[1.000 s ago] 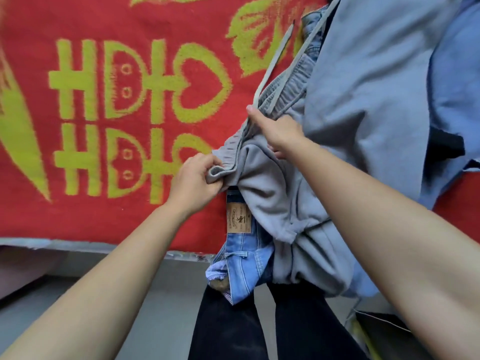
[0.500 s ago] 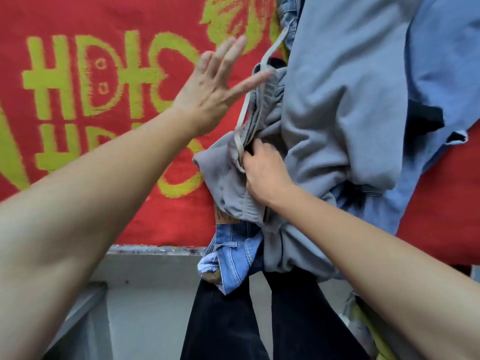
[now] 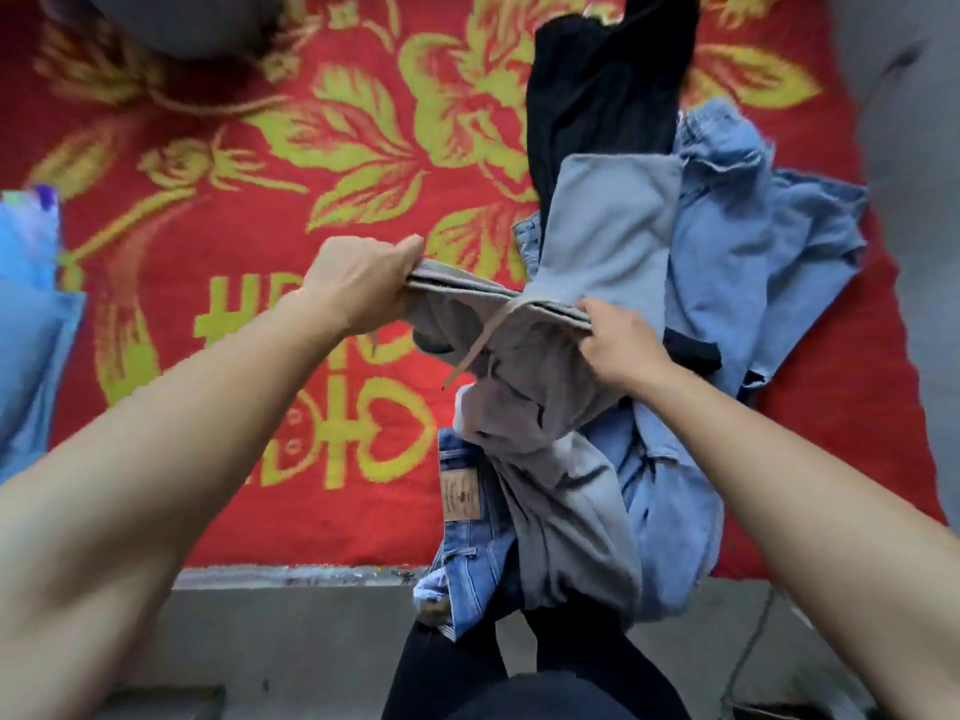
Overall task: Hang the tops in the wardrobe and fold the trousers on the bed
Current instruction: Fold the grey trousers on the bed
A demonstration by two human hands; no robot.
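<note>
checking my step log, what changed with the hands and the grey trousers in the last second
The left hand, open in the air half a second ago, now grips the grey trousers by the waistband; the right hand holds the other end, pulling it taut. The labelled jeans stay underneath.

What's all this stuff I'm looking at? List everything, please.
red woven blanket: one, red with yellow-green flowers, covering the bed.
grey drawstring sweatpants: one, grey, atop the pile.
denim jeans with brown patch: one, blue, under the sweatpants, overhanging the bed edge.
pale denim garment: count unclear, light blue, pile's right side.
black garment: one, black, pile's far end.
blue cloth: one, left edge, blurred.
left hand: one, grips the sweatpants' waistband.
right hand: one, grips the waistband too.
</note>
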